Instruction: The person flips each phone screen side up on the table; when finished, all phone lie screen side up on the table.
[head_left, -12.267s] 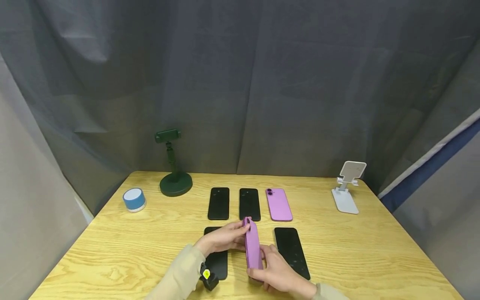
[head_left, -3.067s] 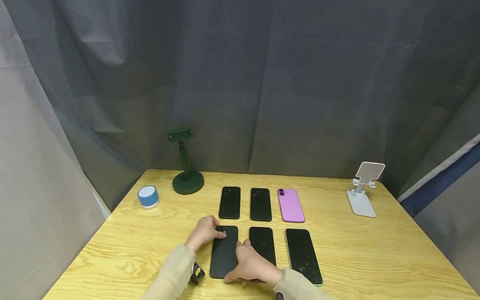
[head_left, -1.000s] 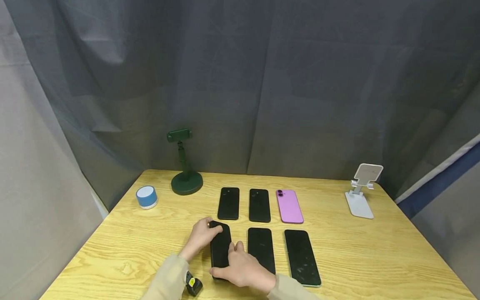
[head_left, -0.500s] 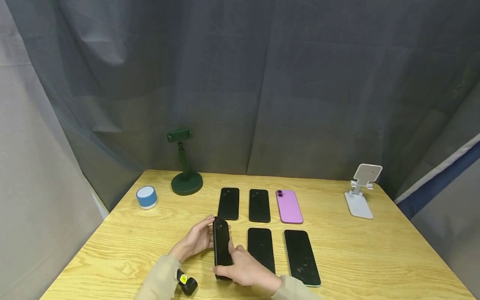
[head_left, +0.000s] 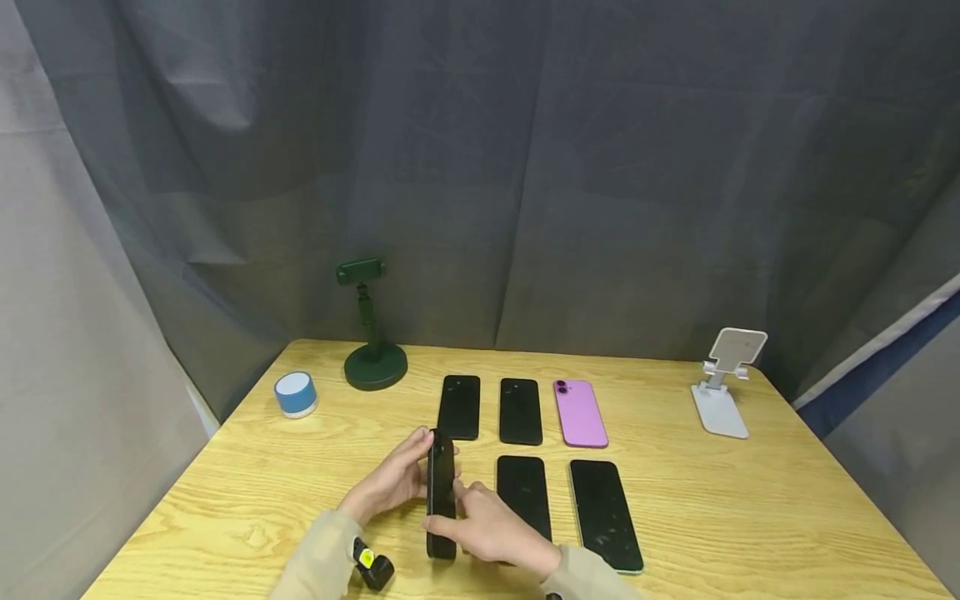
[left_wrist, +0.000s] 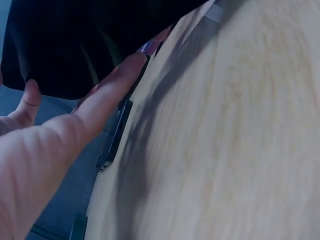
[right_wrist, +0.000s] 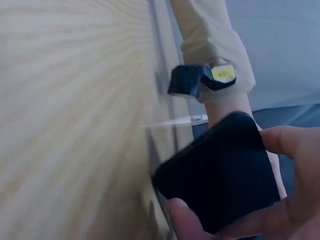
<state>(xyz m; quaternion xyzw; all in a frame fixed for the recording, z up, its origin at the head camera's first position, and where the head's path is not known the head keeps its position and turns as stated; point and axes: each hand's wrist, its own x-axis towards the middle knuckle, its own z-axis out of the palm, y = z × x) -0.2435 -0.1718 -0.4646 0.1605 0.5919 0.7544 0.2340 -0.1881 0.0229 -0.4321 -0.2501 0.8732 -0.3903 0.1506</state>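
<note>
Both hands hold a black phone [head_left: 441,500] turned up on its long edge, over the left end of the front row. My left hand [head_left: 392,482] grips its far end, with the thumb at the top corner and fingers behind. Around the near end, my right hand [head_left: 491,525] pinches it between thumb and fingers. In the left wrist view the phone [left_wrist: 75,40] is a dark slab above the left hand [left_wrist: 55,140]. The right wrist view has the phone's flat dark face [right_wrist: 220,175] between the right hand's thumb and fingers [right_wrist: 187,220].
Behind lie two black phones [head_left: 521,412] and a pink phone [head_left: 581,414]. To the right lie a black phone [head_left: 523,496] and another [head_left: 606,517] with a pale edge. Farther off stand a green stand [head_left: 375,367], a blue-and-white cylinder [head_left: 296,394] and a white stand [head_left: 720,408].
The black phone, flat on the table 3.1 s ago, is lifted and turned onto its edge. The pink phone held 12.3 s ago is out of the hands; a dark-faced phone lies mid-front.
</note>
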